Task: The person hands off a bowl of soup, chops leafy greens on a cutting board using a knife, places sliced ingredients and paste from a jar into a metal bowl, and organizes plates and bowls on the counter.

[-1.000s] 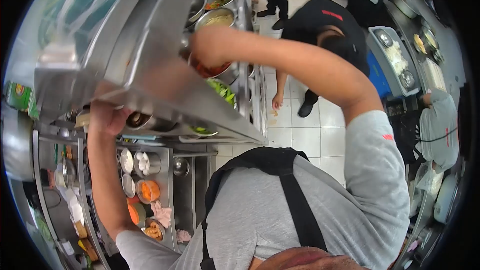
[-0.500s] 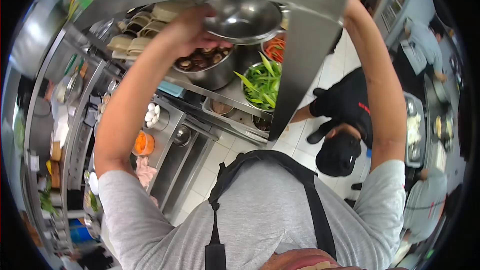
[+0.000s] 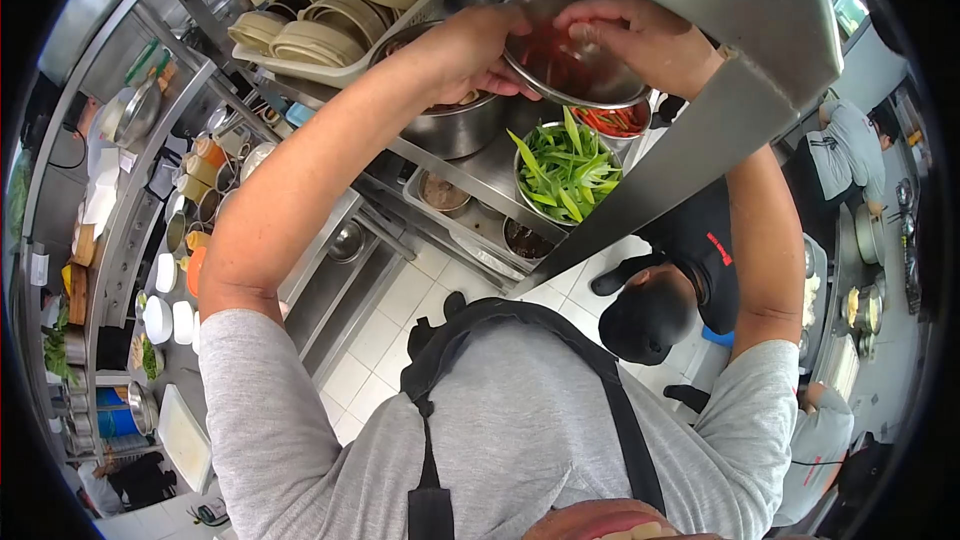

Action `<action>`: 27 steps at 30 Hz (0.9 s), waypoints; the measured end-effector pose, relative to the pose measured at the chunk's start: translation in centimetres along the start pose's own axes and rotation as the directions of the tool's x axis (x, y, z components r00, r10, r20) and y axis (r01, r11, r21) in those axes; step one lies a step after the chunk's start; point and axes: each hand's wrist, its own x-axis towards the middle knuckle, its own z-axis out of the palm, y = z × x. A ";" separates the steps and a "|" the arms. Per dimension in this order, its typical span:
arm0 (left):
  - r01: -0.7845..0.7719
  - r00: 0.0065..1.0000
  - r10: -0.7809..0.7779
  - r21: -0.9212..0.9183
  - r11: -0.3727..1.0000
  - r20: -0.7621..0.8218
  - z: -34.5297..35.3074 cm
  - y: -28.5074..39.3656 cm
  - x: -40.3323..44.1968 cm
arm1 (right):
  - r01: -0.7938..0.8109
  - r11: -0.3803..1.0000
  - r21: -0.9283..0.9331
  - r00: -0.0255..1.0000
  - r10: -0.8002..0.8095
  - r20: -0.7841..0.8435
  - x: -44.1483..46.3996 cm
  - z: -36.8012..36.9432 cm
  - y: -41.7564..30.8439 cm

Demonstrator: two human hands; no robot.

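My left hand (image 3: 482, 52) grips the left rim of a steel bowl (image 3: 570, 75), which is tilted above the shelf. Red pieces show inside, blurred. Over the bowl's opening is my right hand (image 3: 628, 32), fingers curled; whether anything is between them is too small to tell. Below the bowl stand a bowl of green leaves (image 3: 567, 172) and a bowl of red strips (image 3: 612, 120). A deep steel pot (image 3: 450, 130) with brown pieces sits partly behind my left forearm.
A metal post and upper shelf edge (image 3: 700, 140) cross between my arms. A basket (image 3: 330, 70) of beige dishes stands at the upper left. A co-worker in black (image 3: 650, 310) bends low on the right. Other people in grey stand farther right.
The steel bowl has moved right with my left hand. My right hand has come from behind the metal post to above the bowl, and red pieces now show in it. The view has swung right.
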 end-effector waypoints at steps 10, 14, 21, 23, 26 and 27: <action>0.007 1.000 -0.007 -0.054 0.999 0.007 -1.6 0.0 -0.8 | 0.024 0.917 0.398 0.966 0.081 -0.244 -0.3 -1.6 0.5; 0.026 1.000 -0.026 -0.044 0.999 0.005 -1.5 0.3 -0.6 | 0.030 0.936 0.350 0.979 0.044 -0.201 -0.4 -1.7 0.1; 0.086 0.996 -0.085 -0.046 0.995 0.028 -0.5 0.3 0.4 | 0.041 0.901 0.431 0.965 0.076 -0.250 -1.2 -2.0 0.8; 0.078 0.997 -0.078 -0.054 0.995 0.014 -1.1 -0.4 0.9 | 0.063 0.818 0.571 0.932 0.157 -0.326 -1.4 -2.0 1.9; 0.044 0.996 -0.051 -0.105 0.994 -0.067 -1.4 0.4 0.1 | 0.122 0.608 0.784 0.845 0.351 -0.404 -1.4 -0.7 5.2; -0.001 0.989 -0.024 -0.178 0.984 -0.143 -1.7 0.6 -0.3 | 0.118 0.587 0.801 0.829 0.386 -0.405 -1.4 -0.1 6.5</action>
